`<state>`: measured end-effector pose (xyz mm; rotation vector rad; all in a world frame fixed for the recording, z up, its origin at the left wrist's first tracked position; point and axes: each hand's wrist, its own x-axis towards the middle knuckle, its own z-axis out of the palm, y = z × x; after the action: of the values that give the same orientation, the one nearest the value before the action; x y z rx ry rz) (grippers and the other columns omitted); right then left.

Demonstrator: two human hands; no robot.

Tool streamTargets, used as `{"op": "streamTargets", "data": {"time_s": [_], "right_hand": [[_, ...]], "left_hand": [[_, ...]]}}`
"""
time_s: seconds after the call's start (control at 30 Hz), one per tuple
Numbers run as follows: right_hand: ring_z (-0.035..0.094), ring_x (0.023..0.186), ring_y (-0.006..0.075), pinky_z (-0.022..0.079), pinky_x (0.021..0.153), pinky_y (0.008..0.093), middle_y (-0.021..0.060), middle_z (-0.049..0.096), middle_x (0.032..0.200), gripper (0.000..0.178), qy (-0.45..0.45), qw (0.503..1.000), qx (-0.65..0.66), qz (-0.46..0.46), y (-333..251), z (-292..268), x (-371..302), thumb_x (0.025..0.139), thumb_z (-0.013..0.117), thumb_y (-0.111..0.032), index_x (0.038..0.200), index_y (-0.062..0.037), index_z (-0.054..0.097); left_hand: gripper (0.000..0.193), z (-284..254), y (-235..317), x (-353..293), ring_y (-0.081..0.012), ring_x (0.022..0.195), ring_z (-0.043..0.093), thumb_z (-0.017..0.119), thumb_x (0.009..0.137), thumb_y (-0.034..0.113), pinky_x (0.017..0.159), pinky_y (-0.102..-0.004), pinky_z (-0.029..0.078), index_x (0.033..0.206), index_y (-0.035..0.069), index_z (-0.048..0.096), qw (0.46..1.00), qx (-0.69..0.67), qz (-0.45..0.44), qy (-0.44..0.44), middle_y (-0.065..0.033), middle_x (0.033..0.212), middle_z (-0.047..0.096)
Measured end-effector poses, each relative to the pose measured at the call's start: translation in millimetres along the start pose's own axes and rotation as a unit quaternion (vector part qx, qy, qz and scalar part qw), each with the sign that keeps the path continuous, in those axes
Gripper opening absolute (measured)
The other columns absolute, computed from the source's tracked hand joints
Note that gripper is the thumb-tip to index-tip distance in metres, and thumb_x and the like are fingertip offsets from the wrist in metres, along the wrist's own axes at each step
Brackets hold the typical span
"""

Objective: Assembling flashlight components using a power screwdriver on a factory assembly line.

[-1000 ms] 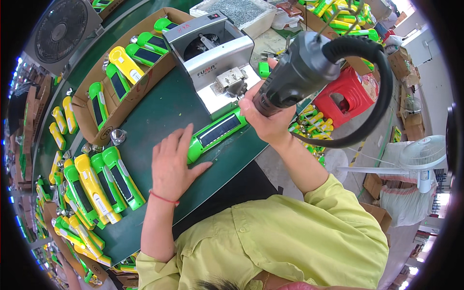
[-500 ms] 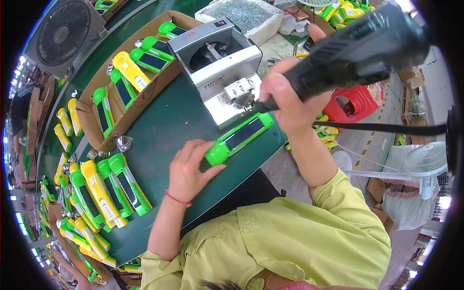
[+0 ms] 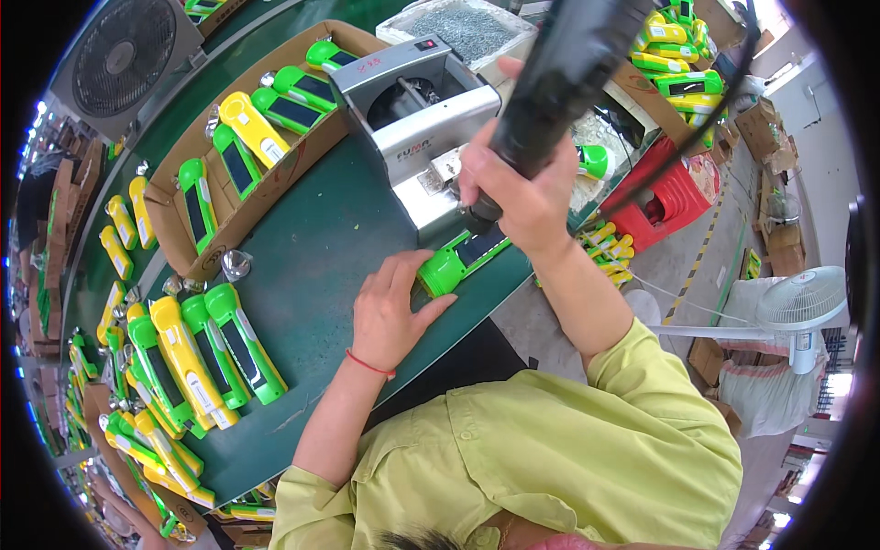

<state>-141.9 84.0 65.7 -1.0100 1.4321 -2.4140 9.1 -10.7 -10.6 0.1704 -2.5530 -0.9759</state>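
Observation:
My right hand is wrapped round a black power screwdriver that stands steeply tilted. Its lower tip is down over the far end of a green flashlight body, partly hiding that end. The flashlight lies flat on the green table, with a dark solar panel along its upper face. My left hand, with a red string at the wrist, grips the wider near end between thumb and fingers. Just beyond the flashlight stands a silver screw-feeding machine; the screwdriver's tip is close to its front.
A cardboard box of green and yellow flashlights stands left of the machine. More flashlight bodies lie in a row at the table's left. A white tray of screws sits behind; a red stool and a white fan are at right.
The screwdriver has swung more upright, and its tip has come from the machine's front onto the flashlight. My left hand and the flashlight have shifted right and slightly away from me.

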Motion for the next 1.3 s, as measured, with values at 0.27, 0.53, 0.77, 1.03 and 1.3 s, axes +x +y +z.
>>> {"op": "streamTargets", "data": {"time_s": [0.27,0.53,0.77,1.03,1.3], "right_hand": [[0.055,0.053,0.0123,0.046,0.052,0.0249,0.0069,0.058,0.068,0.07,-0.045,0.99,-0.11,-0.072,7,8,-16,0.078,0.057,0.006,0.137,0.0027,0.021],[0.055,0.056,0.0095,0.045,0.051,0.0232,0.0041,0.058,0.069,0.061,-0.023,0.995,-0.098,-0.001,23,19,-20,0.074,0.062,0.008,0.129,0.0026,0.036],[0.054,0.087,0.0111,0.045,0.078,0.0269,0.0066,0.056,0.098,0.063,0.016,0.994,-0.112,0.006,35,23,-35,0.073,0.069,-0.007,0.128,-0.0018,0.039],[0.057,0.058,0.0092,0.048,0.053,0.0225,0.0041,0.059,0.071,0.024,0.108,0.984,-0.057,-0.133,-1,7,-19,0.074,0.066,0.005,0.091,-0.0004,0.049],[0.056,0.055,0.0134,0.048,0.054,0.0258,0.009,0.059,0.07,0.071,0.046,0.973,-0.118,-0.194,-4,4,16,0.079,0.058,0.004,0.137,0.006,0.017]], "left_hand": [[0.047,5,0,-2,-0.0278,0.084,0.061,0.078,0.067,0.02,0.071,-0.0339,0.051,0.106,0.006,0.056,1.0,-0.015,0.014,0.017,-0.012,0.101,0.059],[0.045,8,-2,0,-0.0265,0.085,0.059,0.076,0.067,0.025,0.072,-0.0362,0.046,0.104,0.008,0.058,0.999,0.013,0.017,0.042,-0.0074,0.099,0.06],[0.044,9,2,-9,-0.0279,0.084,0.059,0.076,0.067,0.024,0.071,-0.0367,0.047,0.103,0.007,0.058,0.999,0.001,-0.013,0.035,-0.0084,0.097,0.06],[0.048,9,0,-7,-0.0272,0.091,0.06,0.078,0.065,0.023,0.074,-0.036,0.047,0.104,0.007,0.058,0.998,0.024,0.037,0.048,-0.0094,0.104,0.062],[0.05,20,-8,-7,-0.0282,0.094,0.059,0.079,0.062,0.017,0.078,-0.0352,0.046,0.105,0.005,0.057,0.997,-0.013,0.024,0.075,-0.0118,0.104,0.061]]}}
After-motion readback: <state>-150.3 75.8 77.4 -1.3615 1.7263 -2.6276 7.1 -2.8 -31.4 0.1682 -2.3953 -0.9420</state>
